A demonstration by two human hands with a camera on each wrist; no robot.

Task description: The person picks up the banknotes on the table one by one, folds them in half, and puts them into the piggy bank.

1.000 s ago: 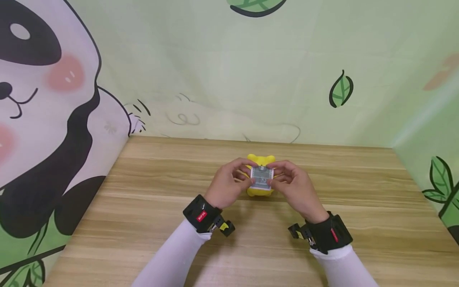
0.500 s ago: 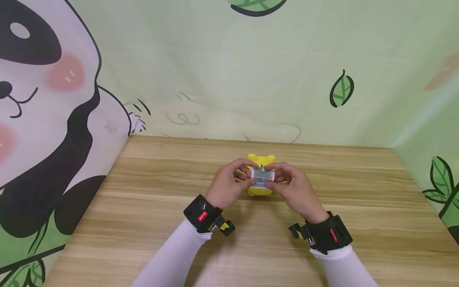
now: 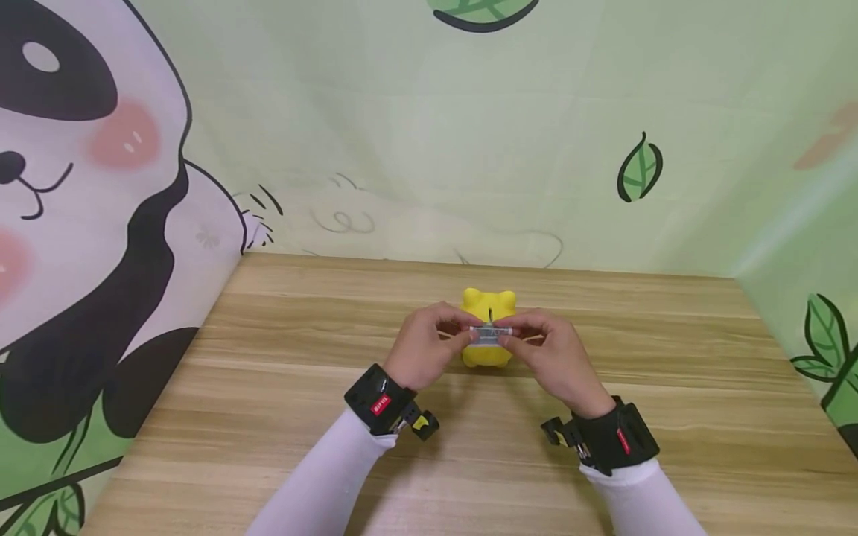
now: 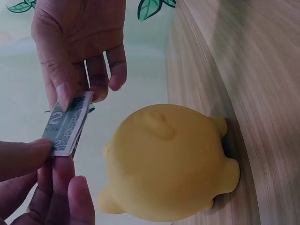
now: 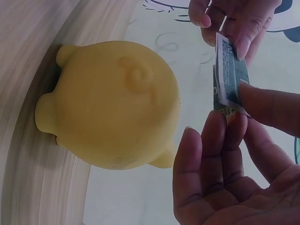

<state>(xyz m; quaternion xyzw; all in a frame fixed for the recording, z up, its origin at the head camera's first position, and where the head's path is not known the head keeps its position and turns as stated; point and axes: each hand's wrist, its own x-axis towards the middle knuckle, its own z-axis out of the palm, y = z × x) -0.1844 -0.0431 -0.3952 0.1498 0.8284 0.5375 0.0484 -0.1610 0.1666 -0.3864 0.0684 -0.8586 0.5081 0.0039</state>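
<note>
A folded banknote [image 3: 490, 336] is stretched between both hands, its grey-green print and white edge showing. My left hand [image 3: 426, 345] pinches one end between thumb and fingers. The other end is pinched the same way by my right hand [image 3: 553, 357]. Behind and below the note stands a yellow piggy bank [image 3: 477, 301] on its feet, with a dark slot in its top. Its rounded back and curled tail face me in both wrist views. The left wrist view shows the folded note [image 4: 69, 123] held higher than the piggy bank's tail, apart from its body.
The piggy bank stands on a wood-grain table [image 3: 322, 313]. A pale green backdrop [image 3: 402, 149] with leaf drawings rises at the table's back edge, and a panda picture [image 3: 80, 223] covers the left side. Black camera straps [image 3: 379, 400] circle both wrists.
The banknote has gone from a broad, nearly square face to a narrow strip as the fingers fold it over. More of the piggy bank's top and slot now shows.
</note>
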